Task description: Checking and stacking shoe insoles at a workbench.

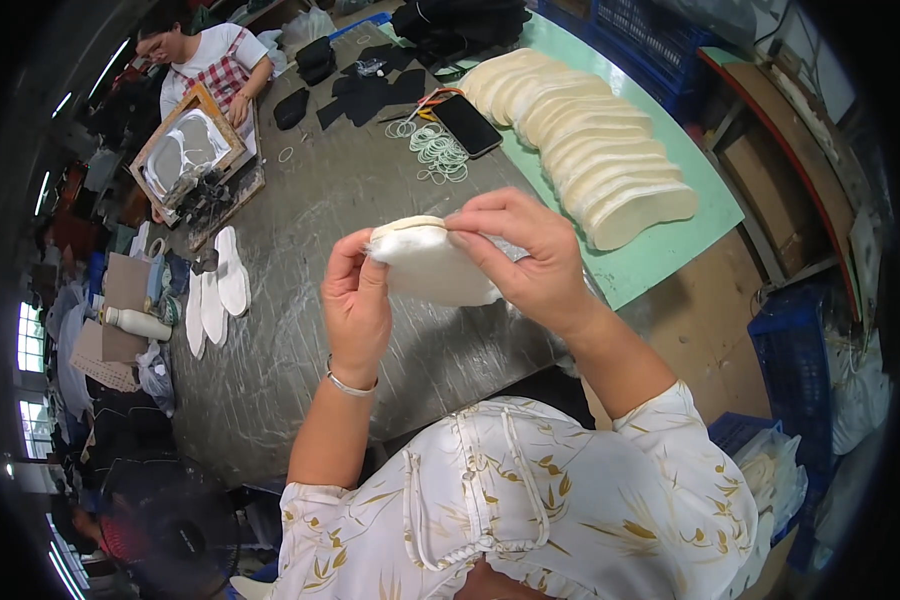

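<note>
Between my two hands, above the table, is a small stack of cream insoles [435,268] with a white fluffy face turned toward me. My left hand [355,295] grips its left edge with thumb and fingers. At the top right edge my right hand [530,255] pinches the layers between thumb and fingertips. A thin gap shows between layers along the upper rim. How many insoles are held cannot be made out. To the right of my hands, a long fanned row of cream insoles [595,150] lies on a green board [635,270].
The grey table [300,385] also bears white insoles [232,270] at left, pale elastic bands [438,152], a phone [468,125] and black fabric pieces [370,95]. At far left another person [210,60] handles a wooden frame [185,150]. Blue crates [792,370] stand right.
</note>
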The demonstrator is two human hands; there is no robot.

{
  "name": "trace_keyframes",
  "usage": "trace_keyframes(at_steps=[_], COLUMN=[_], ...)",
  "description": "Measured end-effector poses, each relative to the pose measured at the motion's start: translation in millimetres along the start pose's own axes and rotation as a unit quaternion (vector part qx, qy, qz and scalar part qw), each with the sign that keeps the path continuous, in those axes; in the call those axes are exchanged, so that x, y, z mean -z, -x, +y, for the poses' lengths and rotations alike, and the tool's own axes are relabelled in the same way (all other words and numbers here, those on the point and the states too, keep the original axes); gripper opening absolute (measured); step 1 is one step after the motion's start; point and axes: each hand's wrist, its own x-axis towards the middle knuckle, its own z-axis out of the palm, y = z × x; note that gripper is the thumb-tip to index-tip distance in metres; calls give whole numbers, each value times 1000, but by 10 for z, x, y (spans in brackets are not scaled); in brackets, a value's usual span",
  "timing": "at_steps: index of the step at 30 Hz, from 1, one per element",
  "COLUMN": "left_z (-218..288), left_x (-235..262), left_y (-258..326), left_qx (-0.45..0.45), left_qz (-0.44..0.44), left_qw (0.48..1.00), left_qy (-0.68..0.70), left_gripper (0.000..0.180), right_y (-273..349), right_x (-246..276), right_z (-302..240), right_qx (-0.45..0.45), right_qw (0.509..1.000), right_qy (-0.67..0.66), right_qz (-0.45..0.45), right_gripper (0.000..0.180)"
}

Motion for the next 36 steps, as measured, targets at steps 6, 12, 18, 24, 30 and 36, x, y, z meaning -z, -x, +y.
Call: trace_keyframes(at_steps=[6, 12, 18, 24, 30, 36], left_z=[-60, -70, -112, -95, -130, -130], left_x=[-45, -205, -184, -183, -104, -127], left_y=[27, 49, 84, 78, 63, 62], left_qx=[-28, -64, -63, -70, -106, -106], left_qz=[36, 107, 116, 144, 117, 133], left_qw=[998, 990, 988, 984, 979, 979], left_qy=[-31, -61, -79, -75, -132, -113], left_gripper=[24, 19, 20, 18, 17, 16], right_y=[15, 67, 41, -32, -187, -124], right_x=[-58, -152, -237, -170, -119, -231], right_z=[2, 10, 13, -1, -47, -30], right_qx=[141, 144, 132, -52, -90, -93], right_qw=[973, 965, 968, 997, 989, 991], right_qy=[182, 212, 208, 26, 34, 47], right_qz=[20, 50, 41, -42, -115, -81], right_gripper=[21, 25, 22, 13, 14, 18])
